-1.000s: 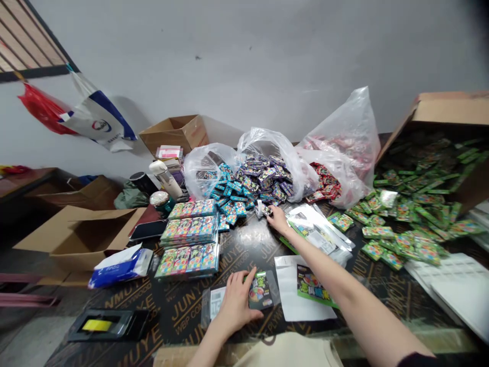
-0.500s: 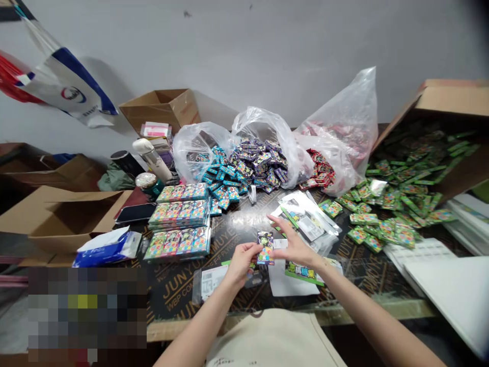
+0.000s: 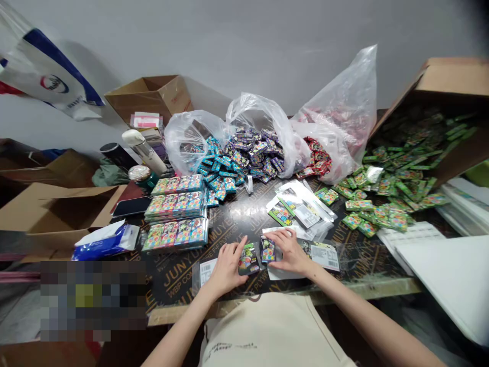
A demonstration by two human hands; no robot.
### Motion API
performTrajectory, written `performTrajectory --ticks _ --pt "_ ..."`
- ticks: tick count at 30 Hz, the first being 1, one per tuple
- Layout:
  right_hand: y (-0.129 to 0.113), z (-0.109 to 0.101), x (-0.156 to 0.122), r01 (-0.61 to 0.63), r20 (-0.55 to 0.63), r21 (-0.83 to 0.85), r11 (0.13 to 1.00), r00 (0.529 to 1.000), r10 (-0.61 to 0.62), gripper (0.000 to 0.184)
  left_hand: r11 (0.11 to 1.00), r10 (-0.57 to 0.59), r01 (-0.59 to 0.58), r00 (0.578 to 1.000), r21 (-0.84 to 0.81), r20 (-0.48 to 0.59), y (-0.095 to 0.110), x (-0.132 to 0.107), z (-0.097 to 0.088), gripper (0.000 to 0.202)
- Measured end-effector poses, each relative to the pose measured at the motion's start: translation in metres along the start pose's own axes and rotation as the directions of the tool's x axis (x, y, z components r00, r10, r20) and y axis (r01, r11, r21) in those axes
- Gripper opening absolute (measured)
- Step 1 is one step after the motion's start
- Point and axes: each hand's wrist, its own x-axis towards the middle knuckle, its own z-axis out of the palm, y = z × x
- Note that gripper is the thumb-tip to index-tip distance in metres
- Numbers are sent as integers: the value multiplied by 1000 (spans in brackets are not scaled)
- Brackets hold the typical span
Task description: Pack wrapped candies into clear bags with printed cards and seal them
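Note:
My left hand [image 3: 226,268] lies on a clear plastic sleeve [image 3: 208,271] near the table's front edge, fingers flat, touching a green packet [image 3: 248,258] inside it. My right hand [image 3: 289,250] pinches a small purple packet [image 3: 268,249] and presses it down beside the green one. Under my right hand lie a white sheet and another clear sleeve with a label [image 3: 324,255]. Behind my hands sits a loose pile of clear sleeves [image 3: 301,209].
Three clear bags at the back hold blue packets [image 3: 216,173], purple packets [image 3: 254,158] and red packets [image 3: 319,160]. Green packets [image 3: 385,204] spill from a tipped cardboard box at right. Stacked colourful boxes [image 3: 176,219], bottles, a tissue pack and open cartons [image 3: 57,214] stand at left.
My right hand came back from the purple pile with a purple packet, held it up with the left hand, then both hands lowered it to the sleeve on the table.

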Motion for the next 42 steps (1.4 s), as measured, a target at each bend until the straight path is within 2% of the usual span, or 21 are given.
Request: performTrajectory --ticks 3,10,13,16,20,26,30,33,36,38,40,42 --pt "1 10 -2 -11 53 50 999 999 9 80 999 4 -6 999 -48 -32 -2 1 3 102" --pt "9 24 3 -55 134 209 976 991 27 91 982 47 -44 999 -183 16 1 4 -2 99" --pt "13 25 5 -47 126 242 969 992 17 90 986 47 -48 999 -159 -15 -3 5 2 95" --pt "18 24 7 12 117 264 964 992 -45 88 991 44 -49 998 -123 -39 -8 7 10 94" --pt "21 22 6 74 99 259 963 990 -102 88 988 23 -28 999 -151 -39 -11 7 14 95" --pt "9 17 4 -19 -24 204 979 999 25 82 993 -37 20 990 -120 -136 -10 10 8 96" --pt "9 12 7 45 14 282 958 999 -51 81 986 -23 8 996 -166 -86 -4 10 2 99" --pt "11 12 9 83 70 306 948 992 -109 88 980 -10 1 999 -201 -43 -1 8 -1 98" --pt "5 15 6 -3 -8 237 972 1000 5 95 975 -55 37 995 -221 -77 -4 9 -2 96" --pt "-4 18 1 -40 -64 181 983 997 52 87 970 -99 67 987 -234 -126 -6 11 -2 95" --pt "-11 20 -2 22 -28 139 990 999 -18 72 969 -110 72 982 -237 -151 -9 13 -1 95" --pt "-6 15 3 82 -1 95 992 997 -82 58 973 -102 68 984 -220 -147 -11 15 3 95"
